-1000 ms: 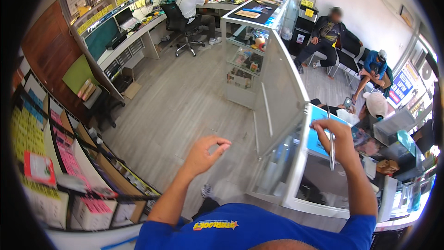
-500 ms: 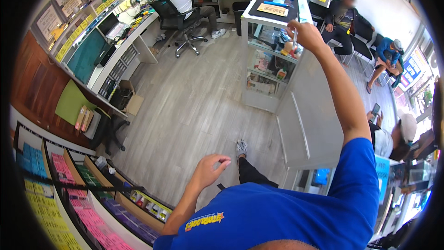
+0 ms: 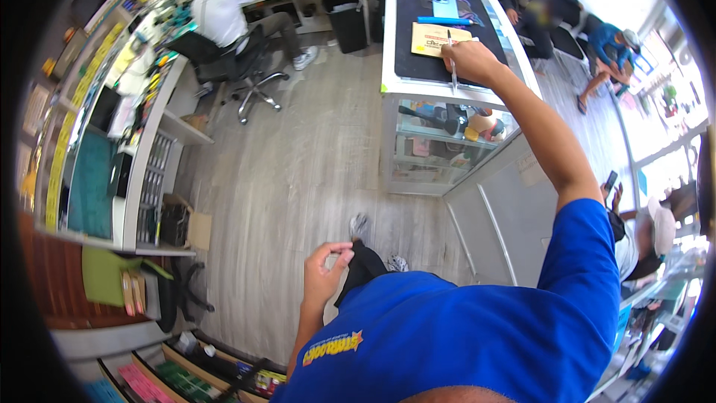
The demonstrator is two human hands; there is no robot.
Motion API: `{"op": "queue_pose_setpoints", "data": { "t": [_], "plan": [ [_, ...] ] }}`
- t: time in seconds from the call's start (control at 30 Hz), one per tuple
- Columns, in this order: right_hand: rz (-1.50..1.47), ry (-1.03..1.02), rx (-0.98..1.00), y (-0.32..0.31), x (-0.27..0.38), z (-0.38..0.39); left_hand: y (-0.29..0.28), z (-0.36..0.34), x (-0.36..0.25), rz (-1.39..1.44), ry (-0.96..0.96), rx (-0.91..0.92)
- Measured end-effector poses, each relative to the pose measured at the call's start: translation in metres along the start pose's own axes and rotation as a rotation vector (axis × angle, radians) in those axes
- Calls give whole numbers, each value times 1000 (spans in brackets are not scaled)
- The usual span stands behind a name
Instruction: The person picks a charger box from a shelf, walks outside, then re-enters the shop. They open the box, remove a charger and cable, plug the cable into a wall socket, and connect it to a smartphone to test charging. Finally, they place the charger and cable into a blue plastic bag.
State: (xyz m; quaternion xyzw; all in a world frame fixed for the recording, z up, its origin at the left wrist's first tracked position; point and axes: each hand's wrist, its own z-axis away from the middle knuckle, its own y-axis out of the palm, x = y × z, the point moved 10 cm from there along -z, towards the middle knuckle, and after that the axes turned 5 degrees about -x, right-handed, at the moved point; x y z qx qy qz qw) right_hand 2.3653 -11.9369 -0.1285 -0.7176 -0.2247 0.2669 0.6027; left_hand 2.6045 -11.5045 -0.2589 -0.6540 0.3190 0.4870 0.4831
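Note:
My right hand (image 3: 475,62) reaches over the glass display counter, its fingers closed round a slim silver-white pen (image 3: 453,67) that points up and down in the view. Under and beside its fingertips lies a cream-coloured notepad (image 3: 426,39) on a black mat (image 3: 406,11). A blue bar-shaped item (image 3: 445,21) and a light blue phone (image 3: 445,5) lie just beyond the pad. My left hand (image 3: 325,272) hangs low beside my body, fingers curled with thumb and forefinger tips close together. Nothing shows in it.
The white-framed display counter (image 3: 389,134) stands ahead right. A co-worker in a white shirt (image 3: 224,11) sits on a black swivel chair (image 3: 257,93) at the far workbench. A black bin (image 3: 345,19) stands nearby. Left are a desk (image 3: 138,186) and green chair (image 3: 102,276); several people sit or stand at right.
I have stepped closer to the counter. My right hand with the pen has come down to the notepad. My left hand's thumb and forefinger have drawn closer together.

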Motion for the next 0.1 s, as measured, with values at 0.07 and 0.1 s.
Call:
{"op": "queue_pose_setpoints", "data": {
  "t": [0.07, 0.1],
  "plan": [
    [31, -17, -119, -1, -9, 11, 9, -74, -16, 37, 110, 115],
    [39, -13, -135, -4, -7, 15, 14, -110, -21, 57, 155, 172]
  ]
}}
